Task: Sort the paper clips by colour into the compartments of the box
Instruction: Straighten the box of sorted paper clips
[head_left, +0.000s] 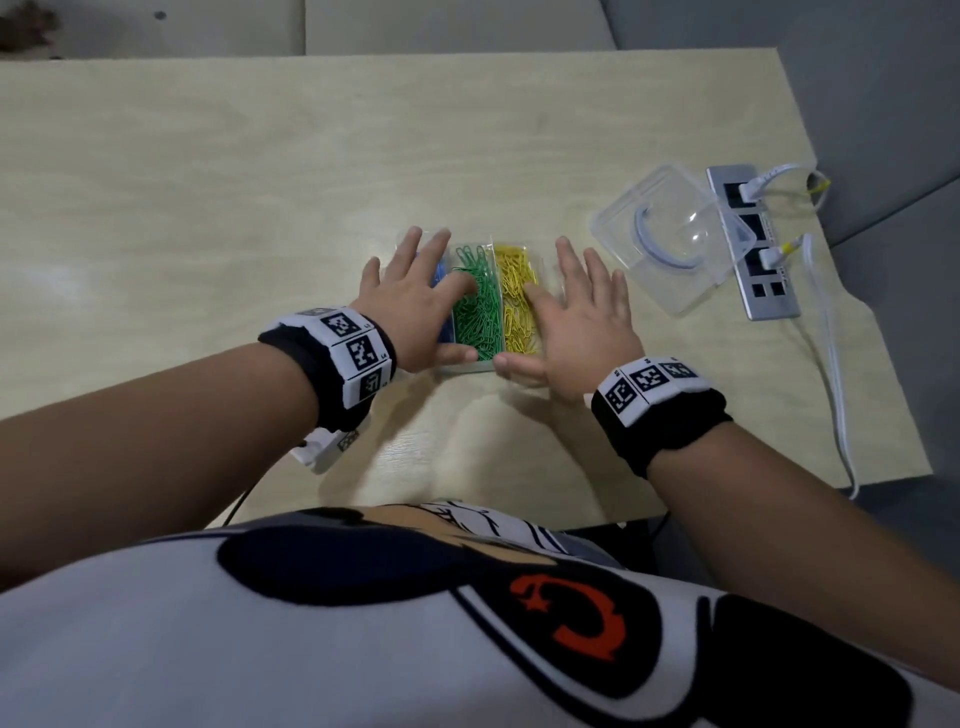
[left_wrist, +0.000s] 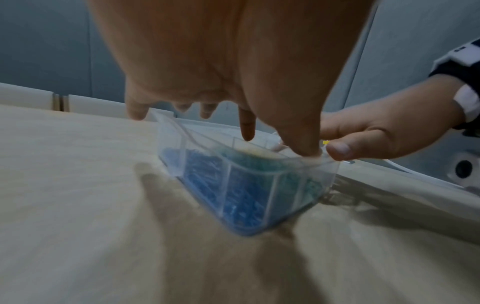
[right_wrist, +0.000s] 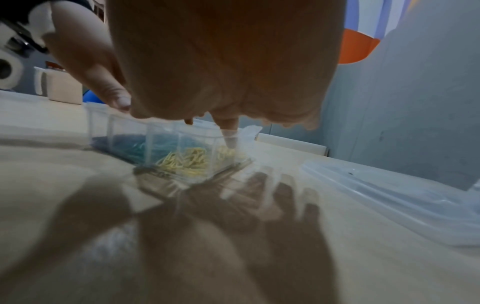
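No legible text, only coded squares on wristbands (head_left: 358, 349).

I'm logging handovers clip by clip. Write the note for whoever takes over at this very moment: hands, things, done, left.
Left hand: open, fingers spread over the blue side of the box.
Right hand: open, at the yellow side, thumb on the near rim.
Blue clips, green clips and yellow clips each fill their own compartment.
Clear lid lies to the right, off the box.
Done: sorting, as far as visible; no loose clips seen.
Left: probably only closing the box.
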